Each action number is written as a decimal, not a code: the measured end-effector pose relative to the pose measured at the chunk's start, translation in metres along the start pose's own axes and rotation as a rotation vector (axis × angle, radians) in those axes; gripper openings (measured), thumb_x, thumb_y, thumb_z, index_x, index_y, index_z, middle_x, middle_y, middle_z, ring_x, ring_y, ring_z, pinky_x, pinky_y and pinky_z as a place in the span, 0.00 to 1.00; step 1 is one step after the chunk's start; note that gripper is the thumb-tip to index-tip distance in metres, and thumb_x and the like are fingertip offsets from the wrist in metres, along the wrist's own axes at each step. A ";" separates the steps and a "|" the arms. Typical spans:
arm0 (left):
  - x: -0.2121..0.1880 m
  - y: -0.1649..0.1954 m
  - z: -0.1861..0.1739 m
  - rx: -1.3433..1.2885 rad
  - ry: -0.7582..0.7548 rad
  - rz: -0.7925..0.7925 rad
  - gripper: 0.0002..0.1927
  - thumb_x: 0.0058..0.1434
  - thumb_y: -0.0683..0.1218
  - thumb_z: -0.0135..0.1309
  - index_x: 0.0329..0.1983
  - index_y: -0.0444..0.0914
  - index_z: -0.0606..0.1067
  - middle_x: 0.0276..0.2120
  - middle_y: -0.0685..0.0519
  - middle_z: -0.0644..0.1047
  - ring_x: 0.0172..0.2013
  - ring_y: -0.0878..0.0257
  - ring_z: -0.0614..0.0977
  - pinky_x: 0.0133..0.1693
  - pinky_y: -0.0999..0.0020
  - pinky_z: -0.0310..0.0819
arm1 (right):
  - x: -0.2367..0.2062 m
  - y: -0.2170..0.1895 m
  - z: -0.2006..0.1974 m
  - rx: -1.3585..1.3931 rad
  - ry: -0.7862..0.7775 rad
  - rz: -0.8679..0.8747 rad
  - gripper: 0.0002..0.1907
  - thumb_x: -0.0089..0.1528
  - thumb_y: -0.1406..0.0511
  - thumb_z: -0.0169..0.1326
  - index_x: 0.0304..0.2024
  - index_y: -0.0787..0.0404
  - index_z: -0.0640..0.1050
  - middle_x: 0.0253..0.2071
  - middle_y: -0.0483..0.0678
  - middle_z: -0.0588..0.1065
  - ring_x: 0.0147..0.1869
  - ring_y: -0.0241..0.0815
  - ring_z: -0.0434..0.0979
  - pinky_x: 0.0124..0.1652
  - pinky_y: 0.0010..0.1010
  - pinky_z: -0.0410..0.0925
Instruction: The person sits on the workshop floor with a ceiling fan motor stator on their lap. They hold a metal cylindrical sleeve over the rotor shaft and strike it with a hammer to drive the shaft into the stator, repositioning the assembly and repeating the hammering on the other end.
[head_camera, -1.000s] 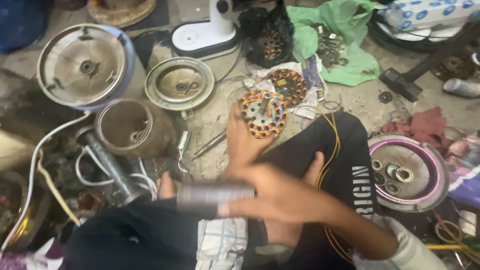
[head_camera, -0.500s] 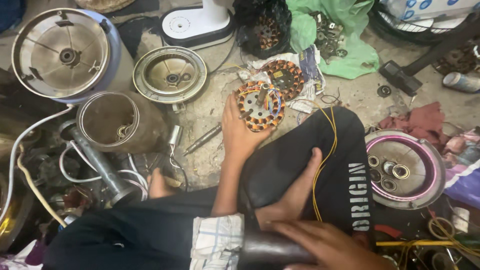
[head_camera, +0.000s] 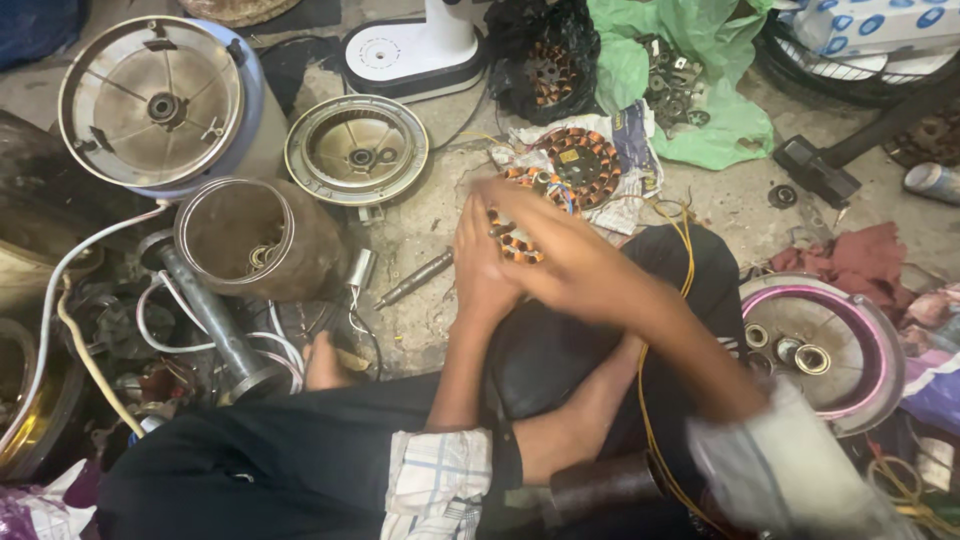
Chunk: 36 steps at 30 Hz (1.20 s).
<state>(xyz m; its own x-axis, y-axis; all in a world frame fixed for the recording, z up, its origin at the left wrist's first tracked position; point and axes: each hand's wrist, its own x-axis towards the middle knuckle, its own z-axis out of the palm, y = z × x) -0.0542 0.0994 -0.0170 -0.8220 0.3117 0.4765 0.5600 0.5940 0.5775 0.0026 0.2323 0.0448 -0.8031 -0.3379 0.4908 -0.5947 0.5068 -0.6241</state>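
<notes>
Taking the stator as the landmark: far up-left of it stands a round metal fan housing, and below that a rusty can with a steel tube leaning beside it. Closer, up-left of the stator, lies a shallow motor cover, and just left of the stator a screwdriver rests on the concrete floor.

The stator itself sits on the floor just beyond the person's knee, a ring of copper coils with coloured leads. The left hand lies against its near-left edge, fingers straight and spread flat rather than curled. The right hand crosses over the top of it, blurred; it looks loosely open, but whether any finger pinches the stator I cannot tell.

It should be heavy for its size and stiff, yet the fine windings and leads damage easily, so the laminated steel rim is the safer hold.

A second stator lies just up-right, and a pink-rimmed cover is well off to the right.
</notes>
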 end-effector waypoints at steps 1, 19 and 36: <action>0.000 0.001 -0.001 0.147 0.008 0.095 0.56 0.53 0.62 0.74 0.74 0.39 0.54 0.70 0.41 0.62 0.72 0.45 0.63 0.71 0.56 0.57 | 0.020 0.003 0.000 0.017 -0.083 0.055 0.24 0.65 0.66 0.56 0.62 0.69 0.70 0.63 0.60 0.71 0.68 0.56 0.71 0.65 0.41 0.64; 0.012 -0.008 0.015 -0.180 0.041 -0.158 0.62 0.44 0.64 0.73 0.71 0.27 0.56 0.67 0.31 0.63 0.67 0.36 0.65 0.65 0.47 0.57 | -0.062 -0.047 -0.142 -0.051 0.648 0.224 0.06 0.69 0.72 0.57 0.48 0.68 0.77 0.42 0.52 0.77 0.45 0.42 0.79 0.45 0.31 0.73; 0.039 0.000 -0.019 -0.815 0.443 -0.447 0.32 0.63 0.57 0.54 0.65 0.35 0.71 0.52 0.43 0.79 0.46 0.51 0.81 0.44 0.59 0.75 | -0.168 0.125 -0.021 0.805 0.991 0.722 0.09 0.68 0.68 0.53 0.50 0.62 0.75 0.44 0.49 0.77 0.40 0.39 0.79 0.41 0.32 0.75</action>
<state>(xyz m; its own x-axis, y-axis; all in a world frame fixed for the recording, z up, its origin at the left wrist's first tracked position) -0.0844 0.0975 0.0149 -0.9531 -0.2136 0.2142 0.2480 -0.1461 0.9577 0.0643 0.3686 -0.1028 -0.7727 0.6311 -0.0680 -0.2108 -0.3562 -0.9103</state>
